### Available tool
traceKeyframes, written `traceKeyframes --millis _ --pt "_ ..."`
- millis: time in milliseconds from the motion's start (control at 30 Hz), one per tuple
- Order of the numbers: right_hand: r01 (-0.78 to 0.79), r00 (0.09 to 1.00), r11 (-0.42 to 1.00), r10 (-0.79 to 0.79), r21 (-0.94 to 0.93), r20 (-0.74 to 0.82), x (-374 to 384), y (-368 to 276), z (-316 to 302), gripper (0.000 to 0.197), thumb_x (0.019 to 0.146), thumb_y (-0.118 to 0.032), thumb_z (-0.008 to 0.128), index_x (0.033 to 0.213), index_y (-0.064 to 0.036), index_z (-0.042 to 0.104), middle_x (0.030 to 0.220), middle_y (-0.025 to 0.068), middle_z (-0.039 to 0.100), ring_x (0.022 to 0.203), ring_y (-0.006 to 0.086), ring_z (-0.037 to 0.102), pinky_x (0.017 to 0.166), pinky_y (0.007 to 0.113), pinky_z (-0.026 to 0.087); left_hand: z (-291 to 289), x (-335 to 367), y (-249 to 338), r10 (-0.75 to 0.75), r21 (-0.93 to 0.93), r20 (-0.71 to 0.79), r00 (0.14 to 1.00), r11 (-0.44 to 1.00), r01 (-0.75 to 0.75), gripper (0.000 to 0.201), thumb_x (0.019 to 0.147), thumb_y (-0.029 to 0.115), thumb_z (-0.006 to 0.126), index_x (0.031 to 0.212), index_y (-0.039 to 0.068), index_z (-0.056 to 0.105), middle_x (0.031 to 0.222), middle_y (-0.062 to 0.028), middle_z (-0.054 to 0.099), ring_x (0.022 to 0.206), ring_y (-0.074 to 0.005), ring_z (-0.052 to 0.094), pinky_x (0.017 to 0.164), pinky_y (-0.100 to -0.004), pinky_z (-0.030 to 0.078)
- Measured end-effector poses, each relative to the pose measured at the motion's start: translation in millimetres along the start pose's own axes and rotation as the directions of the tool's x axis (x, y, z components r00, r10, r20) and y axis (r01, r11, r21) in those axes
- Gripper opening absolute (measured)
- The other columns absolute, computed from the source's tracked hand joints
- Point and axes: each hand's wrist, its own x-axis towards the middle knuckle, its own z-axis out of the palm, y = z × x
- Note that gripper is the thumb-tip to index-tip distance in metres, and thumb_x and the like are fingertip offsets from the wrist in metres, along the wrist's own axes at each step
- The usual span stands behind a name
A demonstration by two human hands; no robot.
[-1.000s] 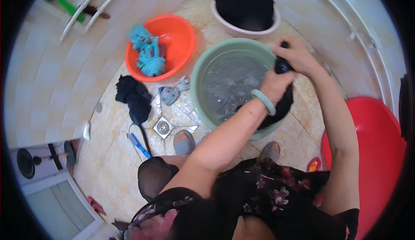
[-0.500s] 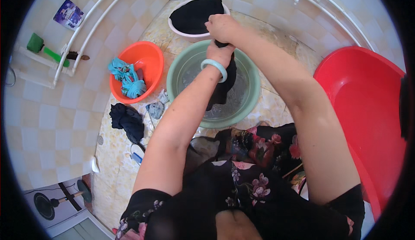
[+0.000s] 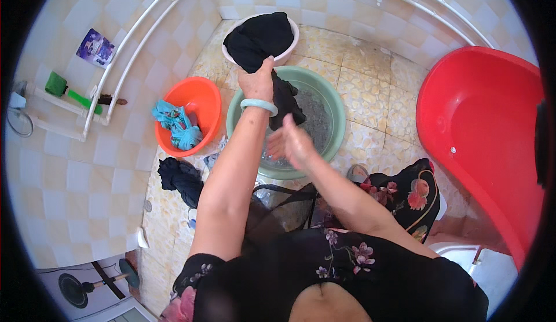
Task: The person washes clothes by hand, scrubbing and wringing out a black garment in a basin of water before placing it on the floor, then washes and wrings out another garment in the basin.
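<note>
One black garment [image 3: 286,99] gripped by left hand [image 3: 258,81], right hand [image 3: 292,142] open, over one of three basins [image 3: 333,119].

Orange basin [image 3: 200,104] holds a teal cloth [image 3: 176,126], a dark heap [image 3: 180,177] lies on the tiles below it, big red tub [image 3: 480,131] sits right

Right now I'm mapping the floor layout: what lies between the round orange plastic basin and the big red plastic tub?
In the head view, the round green plastic basin of water sits between the round orange plastic basin and the big red plastic tub.
</note>
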Motion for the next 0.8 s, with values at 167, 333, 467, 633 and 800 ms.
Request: traceKeyframes --millis 167,333,467,633,800 --pt "-0.016 0.989 0.749 -0.087 0.662 0.122 22 9 33 0.091 0.077 -0.075 0.036 0.129 0.0002 0.039 0.125 0.0207 0.048 0.119 0.0253 0.045 0.096 0.043 0.038 10 -8 -6 0.194 -0.192 0.019 0.981 0.963 -0.187 0.038 0.069 0.019 0.073 0.098 -0.004 0.061 0.087 -0.0078 0.064 0.078 -0.0169 0.06 0.07 -0.0293 0.047" --pt "0.279 0.956 0.599 -0.249 0.751 -0.156 57 -33 21 0.089 0.076 -0.076 0.038 0.13 -0.0057 0.039 0.128 0.0122 0.047 0.12 0.0241 0.043 0.1 0.037 0.035 -22 -19 -9 0.056 0.037 0.359 0.932 0.997 -0.074 0.03 0.07 0.007 0.071 0.096 0.001 0.058 0.087 -0.0032 0.06 0.081 -0.0141 0.056 0.076 -0.0269 0.045" --pt "0.436 0.9 0.609 -0.309 0.663 -0.308 58 -53 5 0.072 0.076 -0.073 0.044 0.11 -0.0092 0.051 0.096 0.0103 0.059 0.09 0.0246 0.058 0.081 0.038 0.048 -59 -19 -12 0.195 0.144 0.774 0.602 0.872 -0.468 0.046 0.066 0.002 0.071 0.108 0.0 0.053 0.096 -0.0044 0.058 0.087 -0.015 0.055 0.08 -0.028 0.045" --pt "0.275 0.961 0.823 -0.241 0.497 -0.133 59 -45 -32 0.056 0.081 -0.055 0.057 0.104 -0.0035 0.054 0.084 0.0096 0.06 0.08 0.0231 0.06 0.084 0.042 0.05 -71 -27 -11 -0.038 0.193 0.942 0.334 0.875 -0.445 0.049 0.064 0.002 0.07 0.109 0.002 0.052 0.097 -0.0115 0.059 0.099 -0.0251 0.057 0.088 -0.0338 0.043" --pt "0.096 0.971 0.969 -0.041 0.227 -0.237 54 -64 -20 0.025 0.079 -0.023 0.066 0.082 0.0009 0.058 0.07 0.0098 0.058 0.06 0.0225 0.059 0.063 0.041 0.054 -55 -18 -25 0.095 -0.169 0.986 -0.139 0.577 -0.799 0.036 0.061 0.0 0.064 0.096 0.004 0.055 0.092 -0.0115 0.058 0.095 -0.0301 0.056 0.091 -0.0364 0.04"
